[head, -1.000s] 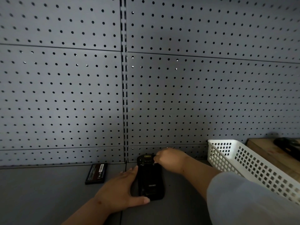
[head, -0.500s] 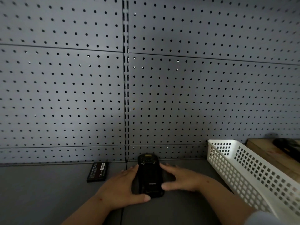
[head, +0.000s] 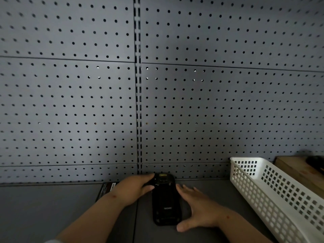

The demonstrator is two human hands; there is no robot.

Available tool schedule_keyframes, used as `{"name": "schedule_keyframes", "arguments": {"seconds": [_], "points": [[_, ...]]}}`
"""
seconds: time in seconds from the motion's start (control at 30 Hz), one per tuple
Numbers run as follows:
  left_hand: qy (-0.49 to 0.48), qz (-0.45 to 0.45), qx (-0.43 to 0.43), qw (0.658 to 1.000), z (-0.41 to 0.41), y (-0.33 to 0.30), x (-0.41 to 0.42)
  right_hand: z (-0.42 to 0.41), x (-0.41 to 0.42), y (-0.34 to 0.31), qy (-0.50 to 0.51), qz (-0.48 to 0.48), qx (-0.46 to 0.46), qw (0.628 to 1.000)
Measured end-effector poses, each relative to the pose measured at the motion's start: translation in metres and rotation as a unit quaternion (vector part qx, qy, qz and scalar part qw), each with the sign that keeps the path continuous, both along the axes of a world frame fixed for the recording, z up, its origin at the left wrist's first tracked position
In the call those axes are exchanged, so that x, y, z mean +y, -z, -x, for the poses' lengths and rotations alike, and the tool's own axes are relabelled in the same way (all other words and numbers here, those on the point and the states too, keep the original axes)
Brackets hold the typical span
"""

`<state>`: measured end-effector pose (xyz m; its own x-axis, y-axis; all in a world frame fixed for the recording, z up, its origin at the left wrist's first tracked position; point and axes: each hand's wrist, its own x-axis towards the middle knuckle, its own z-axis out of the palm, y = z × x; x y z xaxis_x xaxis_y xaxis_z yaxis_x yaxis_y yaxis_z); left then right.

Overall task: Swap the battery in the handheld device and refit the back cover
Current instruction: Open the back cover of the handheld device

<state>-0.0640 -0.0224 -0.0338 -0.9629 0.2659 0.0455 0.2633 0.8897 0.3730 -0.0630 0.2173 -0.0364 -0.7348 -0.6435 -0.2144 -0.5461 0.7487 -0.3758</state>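
Observation:
A black handheld device (head: 165, 200) lies back-up on the grey shelf, its back cover on and its top end toward the pegboard. My left hand (head: 133, 189) rests against the device's upper left edge, fingertips on its top corner. My right hand (head: 198, 206) lies flat on the shelf along the device's right side, fingers spread, thumb near its bottom corner. A loose black battery (head: 105, 189) lies to the left, partly hidden behind my left wrist.
A grey pegboard wall (head: 192, 102) stands right behind the device. A white perforated plastic basket (head: 273, 195) sits to the right. Beyond it is a wooden box (head: 298, 170) with a dark object (head: 315, 161) on top.
My left hand slid from the device's lower left up to its top left corner. My right hand moved from the top end down to the right side, then toward the bottom.

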Motion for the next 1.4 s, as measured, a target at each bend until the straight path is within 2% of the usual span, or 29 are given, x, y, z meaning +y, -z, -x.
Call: {"name": "schedule_keyframes", "arguments": {"seconds": [0.13,0.57,0.77,1.0,1.17,1.4], "points": [[0.038,0.055,0.007,0.998,0.017,-0.004,-0.002,-0.005,0.001,-0.009,0.011,0.004,-0.024,1.0],[0.128,0.189,0.061,0.972,0.036,-0.011,-0.002,0.001,-0.002,-0.002,0.005,-0.007,-0.018,1.0],[0.142,0.191,0.095,0.966,0.036,-0.013,-0.004,0.003,-0.002,-0.001,0.007,-0.007,-0.015,1.0],[0.151,0.178,0.173,0.957,0.049,0.0,-0.01,0.002,-0.002,-0.004,-0.004,-0.002,-0.012,1.0],[0.146,0.163,0.122,0.968,0.046,-0.002,-0.011,0.002,-0.002,-0.002,0.0,-0.001,-0.007,1.0],[0.15,0.171,0.114,0.967,0.049,-0.002,-0.01,0.003,-0.002,-0.001,-0.002,-0.004,-0.014,1.0]]}}
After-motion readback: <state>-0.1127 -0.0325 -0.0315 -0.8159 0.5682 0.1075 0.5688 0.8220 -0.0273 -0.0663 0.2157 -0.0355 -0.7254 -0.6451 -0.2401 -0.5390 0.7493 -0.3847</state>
